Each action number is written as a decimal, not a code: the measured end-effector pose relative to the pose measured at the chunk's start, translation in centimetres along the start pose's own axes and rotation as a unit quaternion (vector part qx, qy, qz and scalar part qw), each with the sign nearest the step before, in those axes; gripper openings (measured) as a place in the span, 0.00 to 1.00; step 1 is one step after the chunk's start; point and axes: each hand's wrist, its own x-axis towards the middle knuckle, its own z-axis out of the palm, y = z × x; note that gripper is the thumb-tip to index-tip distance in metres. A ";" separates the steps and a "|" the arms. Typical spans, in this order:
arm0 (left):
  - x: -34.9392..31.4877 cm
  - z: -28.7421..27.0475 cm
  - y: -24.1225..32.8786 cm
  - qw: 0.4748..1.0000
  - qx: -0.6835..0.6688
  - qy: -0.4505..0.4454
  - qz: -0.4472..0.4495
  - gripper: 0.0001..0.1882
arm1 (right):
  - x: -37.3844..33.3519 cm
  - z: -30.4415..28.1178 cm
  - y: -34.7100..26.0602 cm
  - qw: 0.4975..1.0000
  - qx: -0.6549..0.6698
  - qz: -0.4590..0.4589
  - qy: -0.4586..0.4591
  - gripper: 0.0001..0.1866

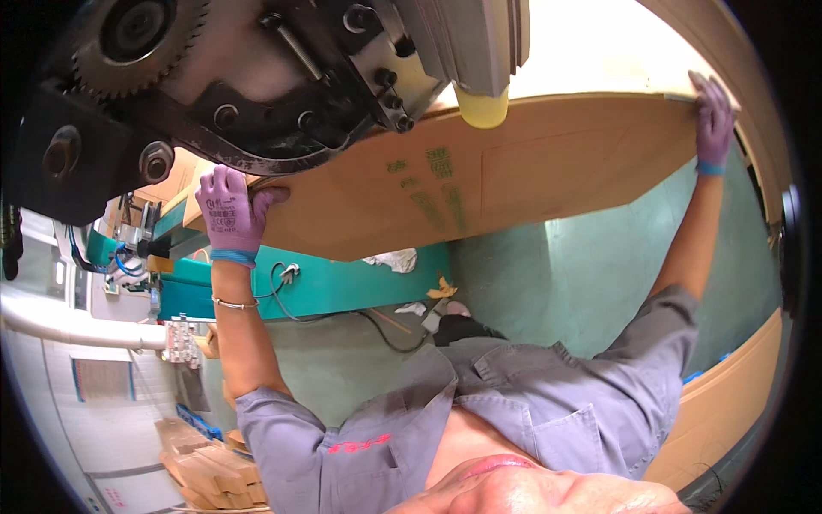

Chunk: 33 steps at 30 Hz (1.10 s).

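A large brown cardboard sheet (548,158) with green print stretches between my two arms under a machine head. My left hand (229,210), in a purple glove with a blue cuff, grips the sheet's left end, its thumb lying across the brown face. At the far right, my right hand (713,124), gloved alike, holds the sheet's right end at its upper edge. The black machine head (257,94), with its toothed gear (137,43) and bolts, covers the left part of the sheet's top edge. Just over the sheet hangs a rounded yellow part (484,107).
A teal machine base (360,291) stands below the sheet, with a dark cable (385,330) trailing to the floor. Folded cardboard (210,463) is stacked at lower left. More cardboard sheets (719,411) stand at lower right. A white pipe (86,325) runs along the left.
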 end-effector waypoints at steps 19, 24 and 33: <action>0.4 -0.5 1.0 0.999 0.006 -0.029 -0.016 0.33 | 4.8 1.7 -14.5 0.992 0.033 -0.086 0.081 0.17; 0.1 -0.1 1.1 1.000 -0.002 -0.017 -0.025 0.35 | 4.7 1.9 -13.7 0.992 0.032 -0.093 0.082 0.18; 1.6 -0.3 3.9 1.000 0.002 -0.012 -0.009 0.34 | 4.1 2.1 -9.8 0.990 0.046 -0.101 0.088 0.23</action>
